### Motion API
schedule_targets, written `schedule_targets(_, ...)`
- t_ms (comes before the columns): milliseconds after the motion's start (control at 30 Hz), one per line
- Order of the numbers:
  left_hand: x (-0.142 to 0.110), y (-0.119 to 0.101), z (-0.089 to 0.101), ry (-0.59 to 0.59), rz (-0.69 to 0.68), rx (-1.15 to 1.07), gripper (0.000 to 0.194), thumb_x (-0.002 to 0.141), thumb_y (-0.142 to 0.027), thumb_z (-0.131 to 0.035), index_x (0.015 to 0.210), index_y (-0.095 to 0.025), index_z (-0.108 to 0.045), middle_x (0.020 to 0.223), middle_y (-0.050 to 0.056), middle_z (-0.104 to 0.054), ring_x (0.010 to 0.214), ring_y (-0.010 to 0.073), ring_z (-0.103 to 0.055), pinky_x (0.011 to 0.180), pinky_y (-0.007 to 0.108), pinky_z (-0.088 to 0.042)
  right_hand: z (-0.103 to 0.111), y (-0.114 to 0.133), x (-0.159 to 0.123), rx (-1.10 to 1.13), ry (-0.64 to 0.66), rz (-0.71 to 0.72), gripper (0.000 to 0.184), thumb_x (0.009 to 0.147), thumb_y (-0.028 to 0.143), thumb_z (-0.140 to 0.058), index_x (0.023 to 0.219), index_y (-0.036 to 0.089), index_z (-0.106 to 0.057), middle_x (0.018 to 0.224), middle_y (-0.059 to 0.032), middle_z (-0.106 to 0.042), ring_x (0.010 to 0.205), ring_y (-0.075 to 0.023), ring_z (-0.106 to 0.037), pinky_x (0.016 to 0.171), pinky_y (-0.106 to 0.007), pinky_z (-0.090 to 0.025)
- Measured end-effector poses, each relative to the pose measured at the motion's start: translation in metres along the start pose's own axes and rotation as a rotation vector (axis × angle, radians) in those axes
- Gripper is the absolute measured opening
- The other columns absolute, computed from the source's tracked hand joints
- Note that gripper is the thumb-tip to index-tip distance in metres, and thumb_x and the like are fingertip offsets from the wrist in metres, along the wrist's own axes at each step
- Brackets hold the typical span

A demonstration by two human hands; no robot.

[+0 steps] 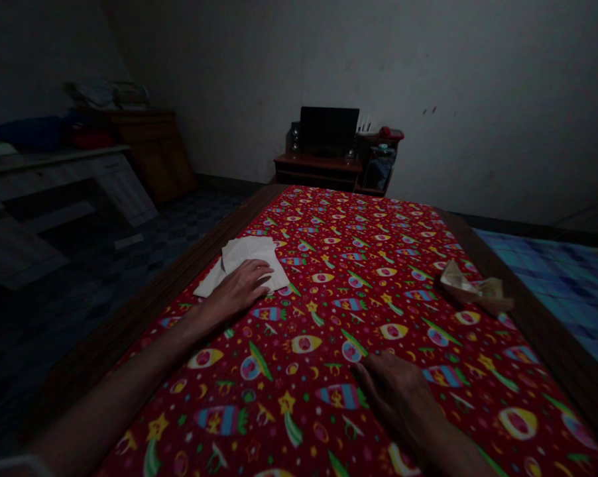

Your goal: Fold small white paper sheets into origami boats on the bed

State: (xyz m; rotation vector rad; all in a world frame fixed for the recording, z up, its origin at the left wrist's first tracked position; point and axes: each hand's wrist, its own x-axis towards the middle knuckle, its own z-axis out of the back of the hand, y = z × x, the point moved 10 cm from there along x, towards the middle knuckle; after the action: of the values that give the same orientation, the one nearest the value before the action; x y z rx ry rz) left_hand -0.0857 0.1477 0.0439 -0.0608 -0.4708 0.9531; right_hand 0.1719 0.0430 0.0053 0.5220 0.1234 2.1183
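Observation:
Several sheets of white paper (249, 250) lie in a loose stack at the left side of a red patterned cloth (329, 318). Flat on the stack's near right part rests my left hand (244, 283), its fingers stretched out. My right hand (396, 387) lies on the cloth nearer to me, right of the middle, with its fingers curled under and partly hidden. Whether it holds anything does not show. A folded paper piece with raised points (473, 290), like a paper boat, sits near the cloth's right edge, apart from both hands.
Dark wood edges (498, 278) border the cloth. Beyond its far end stands a desk (319, 162) with a monitor (329, 127), a speaker and a red telephone (391, 133). A blue checked surface (542, 271) lies at right; a wooden cabinet (150, 152) and a bench-like table stand at left.

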Motion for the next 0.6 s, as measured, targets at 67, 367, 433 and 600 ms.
schedule_targets(67, 0.005, -0.001, -0.009, 0.043, 0.050, 0.042, 0.033, 0.086, -0.028, -0.052, 0.116, -0.016, -0.053, 0.120, 0.011, -0.054, 0.112, 0.0225, -0.048, 0.097, 0.036, -0.040, 0.000, -0.001, 0.000, 0.004, -0.006, 0.000, 0.026, 0.094, 0.030, -0.041, 0.074, 0.019, -0.055, 0.065, -0.0023, -0.056, 0.058, -0.0133, -0.051, 0.058, -0.026, -0.030)
schedule_targets(367, 0.018, 0.020, -0.023, 0.177, 0.112, 0.096, 0.023, 0.080, -0.032, -0.056, 0.094, -0.018, -0.067, 0.108, 0.009, -0.063, 0.096, 0.0234, -0.058, 0.087, 0.033, -0.043, 0.001, 0.000, 0.000, 0.009, -0.016, 0.004, 0.027, 0.094, 0.030, -0.041, 0.075, 0.019, -0.057, 0.065, -0.0029, -0.057, 0.058, -0.0136, -0.052, 0.057, -0.026, -0.030)
schedule_targets(433, 0.020, 0.023, -0.025, 0.196, 0.108, 0.100, 0.022, 0.080, -0.033, -0.055, 0.091, -0.019, -0.068, 0.106, 0.007, -0.064, 0.094, 0.0231, -0.059, 0.085, 0.031, -0.044, -0.001, -0.001, 0.000, 0.015, -0.003, 0.001, 0.027, 0.094, 0.030, -0.041, 0.074, 0.019, -0.056, 0.065, -0.0029, -0.056, 0.058, -0.0135, -0.051, 0.057, -0.026, -0.030)
schedule_targets(600, 0.020, 0.025, -0.026, 0.201, 0.100, 0.107, 0.024, 0.080, -0.034, -0.056, 0.094, -0.020, -0.068, 0.107, 0.007, -0.063, 0.095, 0.0221, -0.058, 0.085, 0.030, -0.043, -0.002, -0.002, -0.001, 0.022, 0.008, -0.009, 0.026, 0.094, 0.030, -0.041, 0.075, 0.019, -0.056, 0.065, -0.0028, -0.056, 0.058, -0.0134, -0.050, 0.057, -0.026, -0.030)
